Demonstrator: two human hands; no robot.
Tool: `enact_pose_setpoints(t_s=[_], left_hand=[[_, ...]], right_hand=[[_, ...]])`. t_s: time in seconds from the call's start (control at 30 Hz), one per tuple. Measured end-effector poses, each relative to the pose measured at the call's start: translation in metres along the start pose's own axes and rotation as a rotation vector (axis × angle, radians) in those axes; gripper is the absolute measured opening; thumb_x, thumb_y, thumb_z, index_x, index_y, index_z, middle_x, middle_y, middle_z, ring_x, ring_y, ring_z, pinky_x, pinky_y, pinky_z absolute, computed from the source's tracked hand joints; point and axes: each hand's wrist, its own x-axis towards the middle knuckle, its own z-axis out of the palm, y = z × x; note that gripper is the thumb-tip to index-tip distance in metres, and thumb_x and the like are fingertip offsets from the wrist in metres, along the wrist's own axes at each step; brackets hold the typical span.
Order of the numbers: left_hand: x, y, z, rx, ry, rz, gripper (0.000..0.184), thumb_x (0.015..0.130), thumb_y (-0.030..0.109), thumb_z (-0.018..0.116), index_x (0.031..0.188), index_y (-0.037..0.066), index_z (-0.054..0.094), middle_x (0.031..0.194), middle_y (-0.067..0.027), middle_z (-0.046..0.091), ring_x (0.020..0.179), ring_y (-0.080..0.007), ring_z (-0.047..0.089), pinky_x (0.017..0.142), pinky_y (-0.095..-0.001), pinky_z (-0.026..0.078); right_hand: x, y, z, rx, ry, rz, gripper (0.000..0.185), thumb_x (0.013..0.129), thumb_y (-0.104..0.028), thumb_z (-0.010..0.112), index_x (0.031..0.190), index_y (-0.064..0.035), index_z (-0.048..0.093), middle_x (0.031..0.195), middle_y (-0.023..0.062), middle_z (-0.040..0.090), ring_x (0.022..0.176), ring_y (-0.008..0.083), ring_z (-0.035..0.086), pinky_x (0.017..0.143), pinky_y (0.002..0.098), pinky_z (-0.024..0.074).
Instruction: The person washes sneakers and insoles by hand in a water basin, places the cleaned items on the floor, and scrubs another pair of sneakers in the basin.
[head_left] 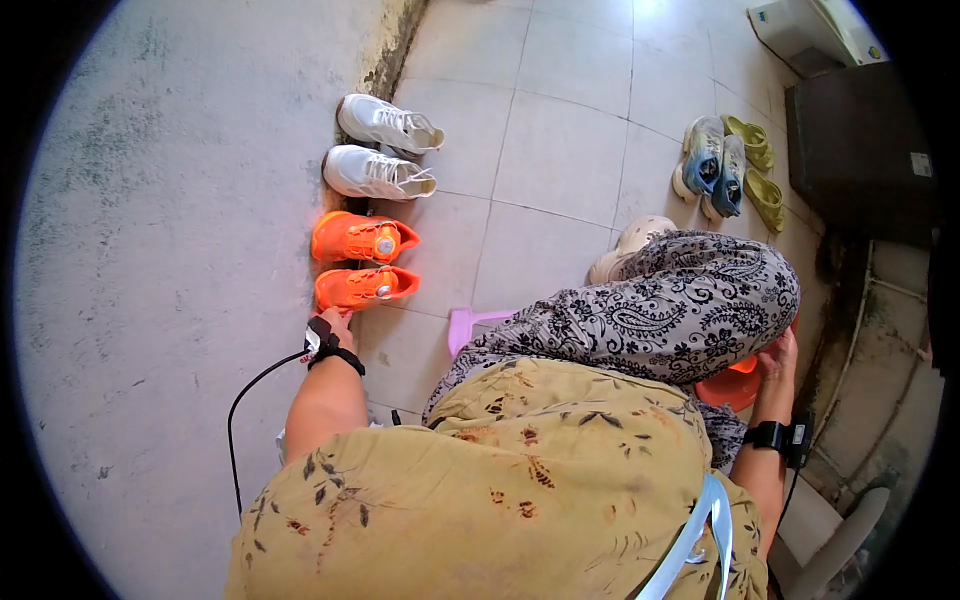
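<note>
Low on the left, my left hand (pixel 338 322) is closed against the near side of an orange shoe (pixel 355 288), its fingertips partly hidden by the shoe. A second orange shoe (pixel 358 238) with a round dial stands just beyond it. Both have their toes at the wall. On the right, my right hand (pixel 780 355) is beside my knee, next to an orange-red plastic thing (pixel 730 388). My leg hides much of that thing, and the fingers are mostly hidden too, so I cannot tell whether they grip it.
A white sneaker (pixel 375 173) and another white sneaker (pixel 388 124) line the wall (pixel 190 230). Blue-grey sneakers (pixel 705 155) and green clogs (pixel 765 200) stand ahead right, near a dark box (pixel 860 140). A pink plastic piece (pixel 465 325) shows beside my patterned trousers.
</note>
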Motion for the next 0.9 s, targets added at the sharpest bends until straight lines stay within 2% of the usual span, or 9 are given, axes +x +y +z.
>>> enact_pose_setpoints(t_s=[0.2,0.37,0.5,0.63,0.67,0.7,0.77,0.83,0.9], left_hand=[[0.025,-0.022,-0.012,0.263,-0.012,0.128,0.03,0.08,-0.001,0.046,0.111,0.002,0.048,0.102,-0.015,0.054,0.093,-0.028,0.056,0.077,-0.0361,0.049],[0.072,-0.069,-0.043,1.155,-0.097,0.558,0.026,0.082,0.001,0.046,0.108,0.002,0.051,0.098,-0.0152,0.056,0.092,-0.0269,0.057,0.076,-0.036,0.048],[0.013,-0.026,-0.007,0.407,0.046,0.181,0.02,0.084,0.004,0.047,0.102,0.003,0.056,0.09,-0.0146,0.057,0.087,-0.0254,0.059,0.076,-0.0376,0.045],[-0.049,0.009,0.001,1.573,-0.159,0.564,0.02,0.082,0.017,0.048,0.097,0.005,0.054,0.099,-0.0066,0.057,0.096,-0.0242,0.054,0.086,-0.0339,0.044],[-0.019,-0.009,0.004,0.806,-0.09,0.103,0.017,0.081,0.016,0.049,0.094,0.006,0.054,0.095,-0.0069,0.057,0.093,-0.0257,0.055,0.083,-0.0376,0.045],[0.01,-0.029,0.019,0.048,-0.044,-0.366,0.015,0.081,0.016,0.05,0.092,0.007,0.054,0.091,-0.0072,0.057,0.089,-0.0273,0.056,0.08,-0.0413,0.046],[-0.034,-0.002,0.056,0.283,-0.282,-0.52,0.01,0.08,0.015,0.052,0.088,0.008,0.055,0.083,-0.0077,0.058,0.082,-0.0265,0.057,0.072,-0.0445,0.047],[0.061,-0.041,0.085,0.377,-0.746,-0.703,0.018,0.084,0.021,0.052,0.095,0.009,0.056,0.094,-0.0106,0.059,0.087,-0.0279,0.055,0.077,-0.043,0.047],[-0.064,0.029,0.166,0.531,-0.751,-0.422,0.022,0.085,0.025,0.053,0.097,0.008,0.056,0.094,-0.0102,0.06,0.087,-0.0275,0.056,0.077,-0.0427,0.047]], right_hand=[[0.002,0.006,-0.001,0.019,0.028,-0.056,0.033,0.091,-0.021,0.044,0.117,-0.0035,0.053,0.113,0.0097,0.059,0.102,0.0236,0.057,0.085,0.0384,0.0478],[-0.017,0.012,0.013,0.012,0.086,-0.043,0.031,0.091,-0.023,0.045,0.116,-0.0062,0.054,0.112,0.0078,0.06,0.099,0.0228,0.058,0.082,0.0377,0.0485],[-0.012,0.02,-0.013,0.01,0.176,-0.052,0.024,0.091,-0.026,0.049,0.108,-0.0117,0.058,0.095,0.0016,0.064,0.084,0.0177,0.061,0.067,0.031,0.0507],[0.008,0.04,-0.077,0.189,-0.313,-0.054,0.029,0.087,-0.024,0.057,0.113,-0.0124,0.051,0.081,0.001,0.058,0.074,0.0166,0.058,0.064,0.0269,0.0507],[-0.017,0.028,-0.008,0.071,0.251,-0.035,0.036,0.086,-0.025,0.056,0.117,-0.0089,0.047,0.094,0.0094,0.059,0.079,0.0205,0.059,0.069,0.0289,0.0522],[-0.025,0.027,0.013,0.074,0.27,-0.072,0.038,0.086,-0.025,0.056,0.118,-0.0059,0.047,0.105,0.0167,0.056,0.085,0.0245,0.06,0.074,0.0313,0.0524],[-0.036,0.021,0.033,0.164,0.353,-0.058,0.035,0.086,-0.023,0.056,0.116,-0.0069,0.047,0.105,0.0166,0.058,0.088,0.0268,0.06,0.076,0.0347,0.0514],[-0.035,0.031,0.023,0.182,0.43,-0.121,0.028,0.087,-0.023,0.056,0.11,-0.0096,0.051,0.093,0.0115,0.059,0.081,0.0249,0.06,0.07,0.0373,0.051],[-0.039,0.034,0.012,0.167,0.565,-0.144,0.022,0.088,-0.022,0.053,0.107,-0.0106,0.05,0.09,0.0096,0.058,0.075,0.0248,0.06,0.067,0.0363,0.051]])
